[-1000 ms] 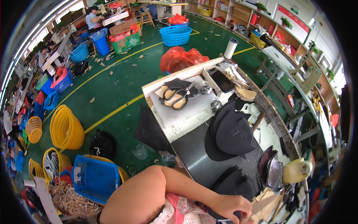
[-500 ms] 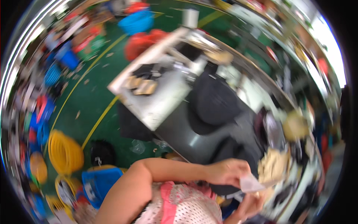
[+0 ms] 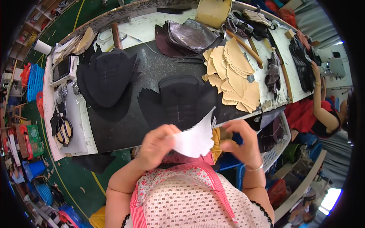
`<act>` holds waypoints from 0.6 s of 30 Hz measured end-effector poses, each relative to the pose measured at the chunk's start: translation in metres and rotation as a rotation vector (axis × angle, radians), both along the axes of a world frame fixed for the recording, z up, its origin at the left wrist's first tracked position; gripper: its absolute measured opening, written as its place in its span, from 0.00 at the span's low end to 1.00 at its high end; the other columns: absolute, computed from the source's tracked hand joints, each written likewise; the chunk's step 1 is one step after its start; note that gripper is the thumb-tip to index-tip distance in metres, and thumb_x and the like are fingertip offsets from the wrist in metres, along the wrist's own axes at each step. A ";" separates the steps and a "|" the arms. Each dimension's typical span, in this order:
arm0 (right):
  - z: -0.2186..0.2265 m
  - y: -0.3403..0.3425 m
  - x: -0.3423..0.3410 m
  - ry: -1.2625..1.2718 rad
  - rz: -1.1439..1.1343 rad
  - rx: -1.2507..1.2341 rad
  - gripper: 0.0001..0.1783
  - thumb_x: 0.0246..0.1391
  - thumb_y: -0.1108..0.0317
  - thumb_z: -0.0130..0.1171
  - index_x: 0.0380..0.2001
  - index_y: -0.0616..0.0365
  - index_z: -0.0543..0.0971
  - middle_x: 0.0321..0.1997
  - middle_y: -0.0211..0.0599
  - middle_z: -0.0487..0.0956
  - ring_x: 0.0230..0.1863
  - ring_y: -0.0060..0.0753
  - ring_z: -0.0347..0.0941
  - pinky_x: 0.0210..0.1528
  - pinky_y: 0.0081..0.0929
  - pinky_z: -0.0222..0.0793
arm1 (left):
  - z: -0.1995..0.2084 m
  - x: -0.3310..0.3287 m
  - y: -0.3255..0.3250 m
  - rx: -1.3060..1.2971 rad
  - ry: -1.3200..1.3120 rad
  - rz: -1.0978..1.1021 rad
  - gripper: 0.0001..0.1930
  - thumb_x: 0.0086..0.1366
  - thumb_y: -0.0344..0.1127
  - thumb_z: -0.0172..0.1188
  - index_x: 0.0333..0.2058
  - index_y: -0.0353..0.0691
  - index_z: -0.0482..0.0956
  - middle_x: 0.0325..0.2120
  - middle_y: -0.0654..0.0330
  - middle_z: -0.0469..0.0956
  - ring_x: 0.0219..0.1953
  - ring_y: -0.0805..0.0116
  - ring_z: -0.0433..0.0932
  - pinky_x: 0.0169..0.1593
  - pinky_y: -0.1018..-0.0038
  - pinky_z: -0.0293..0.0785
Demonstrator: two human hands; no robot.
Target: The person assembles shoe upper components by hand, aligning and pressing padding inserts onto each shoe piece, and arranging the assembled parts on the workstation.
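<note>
My left hand pinches a white cut piece with a zigzag edge, held up in front of my chest. My right hand is curled just to its right, fingers bent near the piece's edge, and whether it touches the piece I cannot tell. Just beyond the hands, a stack of black cut pieces lies on the dark mat of the worktable. Several tan scalloped pieces are spread to the right of it.
A second black pile lies left on the mat, dark brown pieces farther back. Scissors rest on the white table end at left. Another person in red works at the right. Baskets and crates stand on the green floor.
The view has swung from the floor and table end onto the worktable. The hands have come up from the lower right to the middle, with the white piece raised between them.
</note>
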State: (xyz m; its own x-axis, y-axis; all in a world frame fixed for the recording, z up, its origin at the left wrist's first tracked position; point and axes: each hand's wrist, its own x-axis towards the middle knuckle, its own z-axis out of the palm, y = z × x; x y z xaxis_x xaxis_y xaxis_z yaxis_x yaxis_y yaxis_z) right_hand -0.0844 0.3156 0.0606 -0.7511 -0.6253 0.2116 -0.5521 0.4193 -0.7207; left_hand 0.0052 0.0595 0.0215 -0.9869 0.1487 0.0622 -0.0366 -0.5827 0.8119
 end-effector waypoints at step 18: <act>-0.043 -0.060 0.011 -0.135 -0.061 -0.030 0.07 0.44 0.74 0.65 0.23 0.64 0.75 0.22 0.37 0.72 0.17 0.30 0.70 0.19 0.23 0.65 | -0.026 0.014 -0.013 -0.645 -0.414 0.414 0.07 0.59 0.29 0.64 0.26 0.33 0.76 0.19 0.67 0.76 0.20 0.87 0.70 0.22 0.87 0.63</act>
